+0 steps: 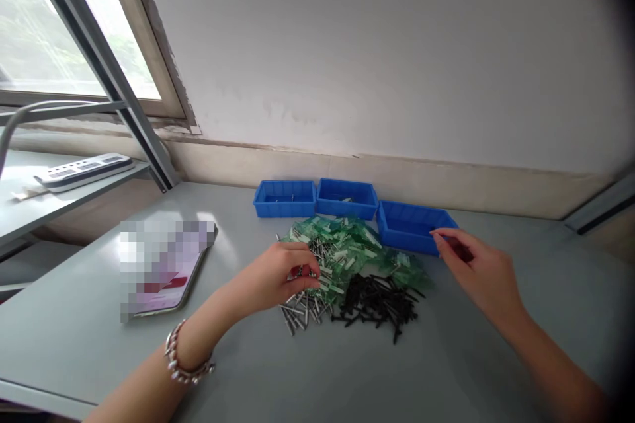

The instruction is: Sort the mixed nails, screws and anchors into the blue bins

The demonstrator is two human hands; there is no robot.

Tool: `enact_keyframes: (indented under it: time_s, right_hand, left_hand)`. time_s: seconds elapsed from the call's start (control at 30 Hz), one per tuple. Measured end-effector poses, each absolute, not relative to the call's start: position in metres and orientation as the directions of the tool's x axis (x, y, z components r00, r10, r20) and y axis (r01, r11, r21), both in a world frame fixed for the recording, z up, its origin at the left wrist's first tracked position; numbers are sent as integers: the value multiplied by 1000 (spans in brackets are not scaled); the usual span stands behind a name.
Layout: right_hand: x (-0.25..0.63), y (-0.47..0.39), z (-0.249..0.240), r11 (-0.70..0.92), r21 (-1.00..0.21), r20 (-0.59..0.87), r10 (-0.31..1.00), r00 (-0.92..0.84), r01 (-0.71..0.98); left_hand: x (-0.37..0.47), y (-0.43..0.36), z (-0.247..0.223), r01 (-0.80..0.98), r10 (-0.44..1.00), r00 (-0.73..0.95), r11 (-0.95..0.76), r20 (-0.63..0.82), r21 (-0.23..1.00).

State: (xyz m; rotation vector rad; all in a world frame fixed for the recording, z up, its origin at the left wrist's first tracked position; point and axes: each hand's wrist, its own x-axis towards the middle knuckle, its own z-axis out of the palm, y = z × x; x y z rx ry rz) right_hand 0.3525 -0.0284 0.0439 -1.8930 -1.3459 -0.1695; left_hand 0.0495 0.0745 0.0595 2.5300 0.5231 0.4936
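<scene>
My left hand (pixel 288 274) hovers over the heap, its thumb and fingers curled nearly together. Whatever it may hold is hidden. Beneath it lie thin silver metal pins (pixel 300 314) that look like rivets. Green plastic packets (pixel 352 241) with pale pieces are piled behind and beside them. Black screws (pixel 380 301) form a loose heap in front of the packets. At the right blue bin (pixel 409 221), my right hand (pixel 476 271) is closed in a pinch by the rim. I cannot make out anything between its fingertips.
A middle blue bin (pixel 347 198) holds a small pale item, and a left blue bin (pixel 285 199) contains a few small pieces. A phone (pixel 173 271) lies on the grey table at left. A power strip (pixel 84 170) rests on a shelf beside the window.
</scene>
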Motion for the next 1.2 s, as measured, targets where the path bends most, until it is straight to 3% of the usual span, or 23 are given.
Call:
enact_keyframes:
  time_s: [0.23, 0.33, 0.47, 0.6, 0.8, 1.2]
  right_hand:
    - [349, -28, 45, -125, -499, 521, 747, 412, 858]
    - [348, -29, 44, -116, -495, 519, 755, 401, 861]
    - [349, -30, 43, -100, -485, 528, 759, 382, 869]
    - [347, -30, 44, -80, -465, 545, 759, 357, 882]
    - [344, -31, 45, -49, -434, 568, 761, 315, 900]
    - [346, -31, 43, -20, -401, 549, 795, 258, 916]
  left_hand:
    - [50, 75, 61, 269, 488, 825, -783, 285, 561]
    - [52, 74, 61, 323, 573, 766, -735, 293, 596]
    - [54, 78, 57, 446, 810, 556, -479, 185, 756]
    - [53, 87, 54, 368, 896, 432, -278, 102, 887]
    - [50, 102, 51, 255, 921, 257, -357, 293, 899]
    - [41, 147, 23, 351, 851, 445, -452, 278, 820]
